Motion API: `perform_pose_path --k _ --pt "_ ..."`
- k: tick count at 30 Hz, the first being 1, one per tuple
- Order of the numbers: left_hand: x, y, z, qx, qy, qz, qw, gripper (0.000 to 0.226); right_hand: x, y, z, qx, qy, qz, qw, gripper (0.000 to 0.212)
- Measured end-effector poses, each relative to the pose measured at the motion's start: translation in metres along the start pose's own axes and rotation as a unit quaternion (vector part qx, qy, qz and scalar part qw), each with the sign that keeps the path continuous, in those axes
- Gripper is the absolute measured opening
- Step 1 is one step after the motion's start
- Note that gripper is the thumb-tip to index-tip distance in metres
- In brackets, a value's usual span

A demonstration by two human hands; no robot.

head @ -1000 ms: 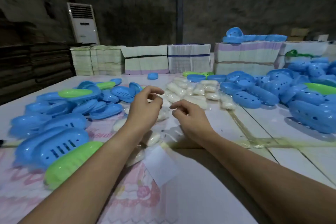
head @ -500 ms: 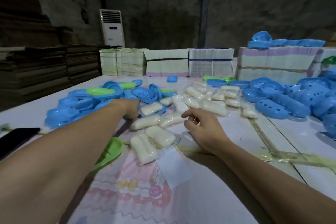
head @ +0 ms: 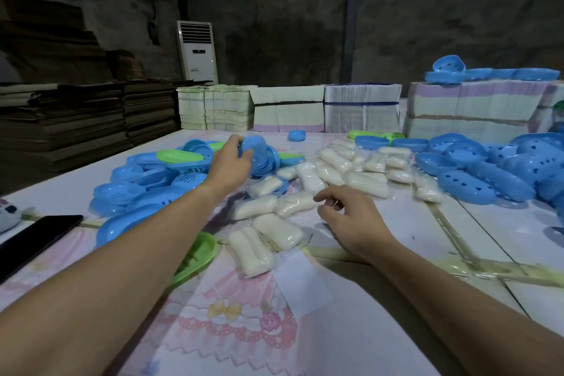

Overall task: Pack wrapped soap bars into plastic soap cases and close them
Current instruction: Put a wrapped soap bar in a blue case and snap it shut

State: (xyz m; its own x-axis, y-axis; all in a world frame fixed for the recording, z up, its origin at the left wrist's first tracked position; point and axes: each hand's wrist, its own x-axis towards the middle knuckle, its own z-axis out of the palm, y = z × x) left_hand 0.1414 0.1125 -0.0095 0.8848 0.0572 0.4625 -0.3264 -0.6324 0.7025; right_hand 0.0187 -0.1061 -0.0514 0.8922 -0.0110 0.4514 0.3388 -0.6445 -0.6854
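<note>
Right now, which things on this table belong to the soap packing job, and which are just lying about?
Job:
left hand gripping a blue case half
right hand, holding nothing
wrapped soap bars
blue case pile
green case half

Lying about:
black phone
paper slip
cardboard stacks

The blue soap cases (head: 467, 183) are smooth moulded plastic with a soft sheen, and the green case (head: 195, 256) near the front looks the same. The soap bars (head: 277, 232) sit in thin clear film that crinkles and catches light. The tabletop (head: 396, 330) has a smooth, printed, faintly glossy covering. The phone (head: 33, 236) is glossy black. The stacked cardboard (head: 61, 122) looks matt and rough-edged.
</note>
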Motion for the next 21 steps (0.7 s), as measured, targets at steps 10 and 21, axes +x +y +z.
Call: perform_pose_path --k 10,21 --pt "-0.068 0.074 0.006 -0.685 -0.086 -0.346 0.635 0.047 -0.001 0.0 -0.004 0.022 0.022 0.024 0.999 0.028" --pt "-0.108 0.083 0.026 -0.718 -0.166 -0.365 0.569 0.056 0.004 0.006 -0.011 -0.027 0.063 0.06 0.996 0.025"
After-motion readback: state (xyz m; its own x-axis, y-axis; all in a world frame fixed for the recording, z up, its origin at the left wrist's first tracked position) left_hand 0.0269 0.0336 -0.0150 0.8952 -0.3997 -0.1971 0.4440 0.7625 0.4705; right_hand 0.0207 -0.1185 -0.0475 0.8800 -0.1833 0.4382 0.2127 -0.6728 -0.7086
